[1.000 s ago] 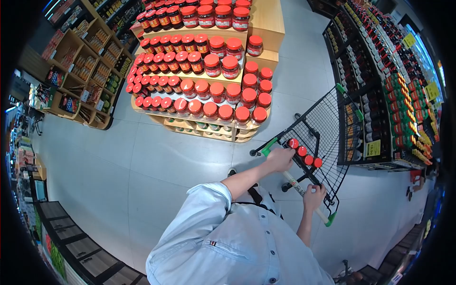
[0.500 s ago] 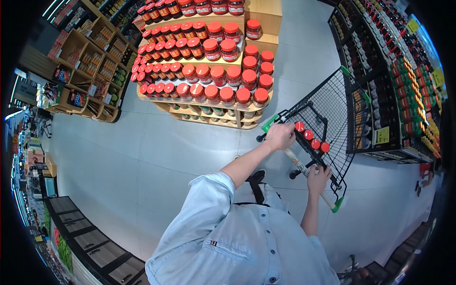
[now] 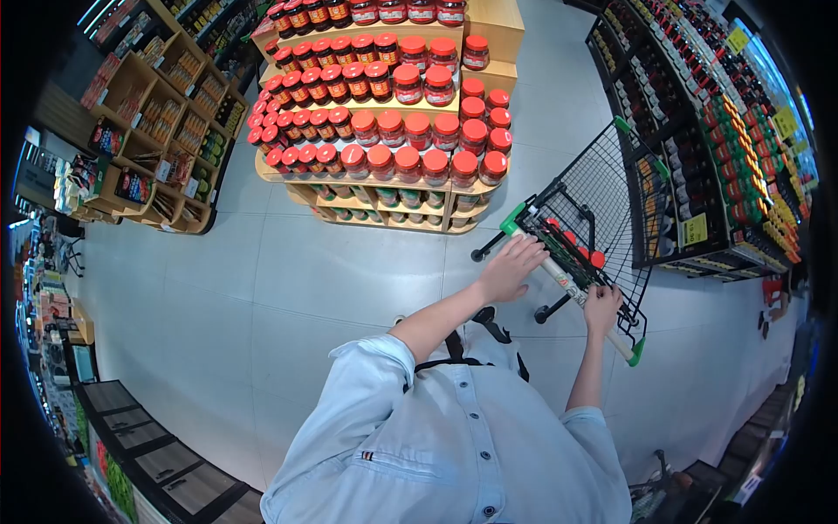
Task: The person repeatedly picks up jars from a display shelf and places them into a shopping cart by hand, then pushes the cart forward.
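A black wire shopping cart (image 3: 572, 196) with green corners stands tilted across my view at the right. My left hand (image 3: 511, 266) lies across the near-left part of its pale handle (image 3: 560, 278), fingers stretched out and thumb apart. Farther along, my right hand (image 3: 602, 307) is closed round the handle, its fingertips by the black bars. Inside the basket, red-lidded jars (image 3: 597, 259) sit close behind the handle, partly hidden by a dark folding part of the cart.
Tiered wooden shelving (image 3: 384, 188) full of red-lidded jars stands ahead. On the right, a black rack (image 3: 690, 201) of bottles and packets is close to the cart's far side. Wooden compartments (image 3: 144, 140) hold packets at left. Low dark cabinets (image 3: 166, 467) line the lower left.
My left hand has opened and come back onto the handle. Dark cart parts now cover more of the jars. The cart's handle end has shifted slightly right.
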Demonstrator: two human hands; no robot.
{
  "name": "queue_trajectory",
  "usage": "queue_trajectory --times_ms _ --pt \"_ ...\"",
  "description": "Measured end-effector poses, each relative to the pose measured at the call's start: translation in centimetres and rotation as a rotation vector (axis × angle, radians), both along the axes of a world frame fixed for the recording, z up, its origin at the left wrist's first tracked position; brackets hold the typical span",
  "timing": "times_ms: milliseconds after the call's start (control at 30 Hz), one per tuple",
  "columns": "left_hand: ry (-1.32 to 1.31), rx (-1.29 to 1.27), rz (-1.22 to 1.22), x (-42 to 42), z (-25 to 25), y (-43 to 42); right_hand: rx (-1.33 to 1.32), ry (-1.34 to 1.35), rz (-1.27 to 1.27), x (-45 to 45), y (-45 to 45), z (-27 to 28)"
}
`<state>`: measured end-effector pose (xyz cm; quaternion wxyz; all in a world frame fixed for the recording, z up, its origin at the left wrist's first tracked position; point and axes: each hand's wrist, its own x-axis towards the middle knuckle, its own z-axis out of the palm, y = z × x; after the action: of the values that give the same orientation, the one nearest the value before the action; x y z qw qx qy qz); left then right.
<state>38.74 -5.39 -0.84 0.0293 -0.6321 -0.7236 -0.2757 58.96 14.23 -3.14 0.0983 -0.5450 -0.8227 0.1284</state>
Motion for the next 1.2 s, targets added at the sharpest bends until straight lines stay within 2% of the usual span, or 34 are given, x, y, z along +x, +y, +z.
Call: queue_trajectory --times_ms 133,200,367,400,500,567,700,900,933,967,1033,1133,1200 --pt "-0.079 0.060 -0.005 -0.5 -0.6 -5.2 0.014 0.004 -0.015 0.1 -1.5 0.0" --pt "-0.701 -0.426 0.066 -1.0 -1.2 -9.1 0.078 0.023 -0.039 -0.2 -3.0 -0.1" --pt "-0.659 -0.681 0.305 -0.3 -16.2 -22.5 0.181 0.088 -0.012 -0.2 -5.4 -1.1" --pt "-0.701 -0.742 0.374 0.5 -17.9 -25.5 0.167 0.075 0.026 -0.2 -5.3 -1.5" --pt "-0.858 -0.843 0.483 3.7 -18.5 -32.3 0.174 0.095 0.136 -2.1 -6.8 -0.4" --pt "-0.843 -0.860 0.538 7.1 -22.9 -35.7 0.074 0.096 0.193 -4.0 -9.1 -0.2" --pt "-0.801 -0.830 0.600 14.4 -28.2 -39.1 0.230 -0.134 0.137 -6.1 -11.6 -0.5" --pt "-0.670 -0.521 0.635 22.8 -34.1 -37.2 0.598 0.099 0.258 -5.3 -11.7 -4.2" --pt "-0.629 -0.561 0.606 24.4 -36.2 -37.4 0.656 0.100 0.259 -5.4 -11.8 -4.5" --pt "-0.639 -0.566 0.603 24.9 -36.9 -37.2 0.712 0.098 0.260 -5.4 -11.8 -4.7" --pt "-0.544 -0.740 0.528 25.2 -35.4 -36.9 0.770 0.056 0.264 -4.8 -11.2 -5.3" --pt "-0.570 -0.698 0.610 24.8 -35.6 -36.6 0.780 0.073 0.257 -4.5 -10.6 -6.0" --pt "-0.588 -0.660 0.675 24.7 -35.8 -36.4 0.755 0.009 0.148 -4.3 -10.4 -6.1"
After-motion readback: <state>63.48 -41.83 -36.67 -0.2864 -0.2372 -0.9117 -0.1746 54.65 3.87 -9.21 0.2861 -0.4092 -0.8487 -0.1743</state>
